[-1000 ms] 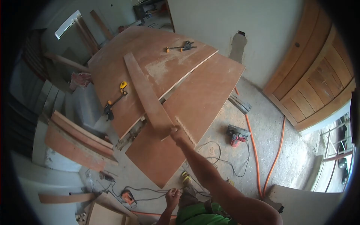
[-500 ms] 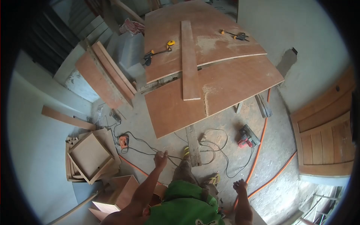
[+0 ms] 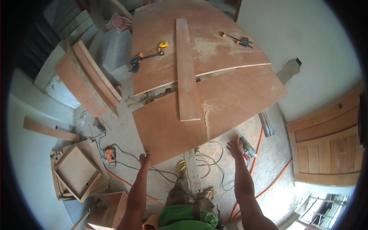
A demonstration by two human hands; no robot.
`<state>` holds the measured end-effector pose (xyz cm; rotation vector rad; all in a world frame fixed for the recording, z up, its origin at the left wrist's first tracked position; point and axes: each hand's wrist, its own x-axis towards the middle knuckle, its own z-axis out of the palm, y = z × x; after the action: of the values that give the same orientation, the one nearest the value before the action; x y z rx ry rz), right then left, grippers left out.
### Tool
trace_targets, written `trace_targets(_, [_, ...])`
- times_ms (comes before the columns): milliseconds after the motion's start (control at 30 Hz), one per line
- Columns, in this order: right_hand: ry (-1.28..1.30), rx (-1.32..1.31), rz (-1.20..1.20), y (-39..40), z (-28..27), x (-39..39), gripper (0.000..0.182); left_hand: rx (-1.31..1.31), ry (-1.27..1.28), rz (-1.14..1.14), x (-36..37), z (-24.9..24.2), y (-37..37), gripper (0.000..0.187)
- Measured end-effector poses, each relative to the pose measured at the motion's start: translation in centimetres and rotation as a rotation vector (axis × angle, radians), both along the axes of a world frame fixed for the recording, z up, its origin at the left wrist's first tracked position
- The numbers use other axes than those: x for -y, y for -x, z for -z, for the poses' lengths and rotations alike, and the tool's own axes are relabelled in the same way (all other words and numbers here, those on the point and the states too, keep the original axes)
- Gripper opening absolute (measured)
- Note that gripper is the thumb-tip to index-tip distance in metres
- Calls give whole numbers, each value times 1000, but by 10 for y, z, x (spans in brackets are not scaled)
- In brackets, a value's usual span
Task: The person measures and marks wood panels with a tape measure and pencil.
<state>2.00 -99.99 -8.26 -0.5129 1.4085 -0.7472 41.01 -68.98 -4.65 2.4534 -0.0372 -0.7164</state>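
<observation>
The front plywood sheet [image 3: 165, 134] lies on supports, with a trail of sawdust across it. A long narrow board [image 3: 186, 73] rests over this sheet and the larger plywood sheet [image 3: 153, 34] behind it. My left hand [image 3: 145, 158] is at the front sheet's near left corner, its fingers closed around the edge. My right hand [image 3: 235, 147] reaches forward below the sheet's near edge, fingers spread, apart from the wood. Just beyond it, a circular saw [image 3: 248, 148] sits on the floor, partly hidden by the hand.
Two clamps [image 3: 143, 57] [image 3: 238, 40] and a yellow tape measure [image 3: 163, 44] lie on the rear sheet. An orange tool [image 3: 110, 155], cables and an orange hose [image 3: 257, 147] cross the floor. Stacked wooden frames [image 3: 78, 171] stand left, a panelled door [image 3: 327, 147] right.
My left hand has moved left and forward to the sheet's corner and taken hold there. My right hand has reached forward from low on the right. The view has shifted closer to the sheets.
</observation>
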Motion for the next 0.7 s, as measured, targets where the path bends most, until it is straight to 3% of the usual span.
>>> trace_targets(67, [25,153,61,-29,-4,38,70,-166,25,19,9,-1,2,75])
trace_targets(133, [22,264,98,-52,-4,64,69,-24,151,-96,22,-11,16,75])
trace_targets(200, [-49,-112,154,-68,1,79,66,44,79,-50,27,-19,22,76])
trace_targets(233, [-53,-122,173,-72,0,78,66,124,15,-19,28,-18,23,77])
trace_targets(300, [16,-438,5,-77,-12,73,66,222,-23,19,30,-9,21,79])
trace_targets(333, [10,-448,20,-78,-17,70,66,331,-59,39,30,-5,21,80])
trace_targets(400, [102,-436,17,-86,-30,64,68,270,-92,37,30,-8,0,81])
trace_targets(433, [109,-445,103,-96,-38,61,60,218,-128,13,30,-14,-10,81])
trace_targets(467, [101,-450,101,-97,-19,52,60,213,-135,14,32,-28,-16,81])
trace_targets(533, [440,-807,59,-103,18,28,59,193,-243,-71,46,-54,-36,83])
trace_targets(600, [275,-537,176,-122,-21,-8,61,173,-208,-49,43,-60,-55,83])
trace_targets(633, [284,-572,125,-115,-5,-15,61,147,-190,-42,32,-62,-58,83])
trace_targets(700, [167,-430,72,-109,-20,-13,65,208,-225,-53,14,-29,-56,84])
